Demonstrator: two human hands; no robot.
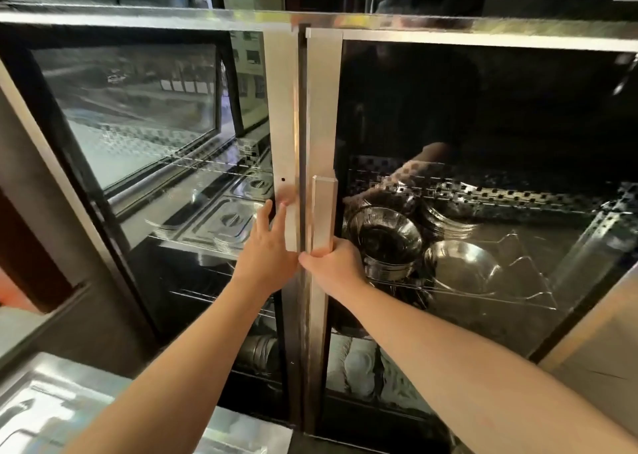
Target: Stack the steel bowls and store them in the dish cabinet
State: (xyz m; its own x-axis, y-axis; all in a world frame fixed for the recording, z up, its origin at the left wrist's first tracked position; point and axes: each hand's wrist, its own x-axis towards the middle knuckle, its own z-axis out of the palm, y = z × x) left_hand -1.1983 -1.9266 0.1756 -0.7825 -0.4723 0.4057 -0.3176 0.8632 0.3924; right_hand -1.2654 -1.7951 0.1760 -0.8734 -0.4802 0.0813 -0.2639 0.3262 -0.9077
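Observation:
The dish cabinet has two glass doors that meet at steel frames [322, 115] in the middle. Behind the right door's dark glass, a stack of steel bowls [386, 243] sits on a wire shelf, with a single steel bowl [461, 267] to its right and more stacked bowls [445, 218] behind. My right hand [336, 263] is shut on the vertical door handle [322, 212] of the right door. Fingers spread, my left hand [267, 250] lies flat against the left door's steel frame [283, 115].
Behind the left door's glass, lidded steel pans [228, 218] rest on a wire shelf. Lower shelves hold white dishes [359, 367] and steel ware [259, 350]. A steel tray or counter [51, 408] lies at the bottom left. The glass reflects a window and the person.

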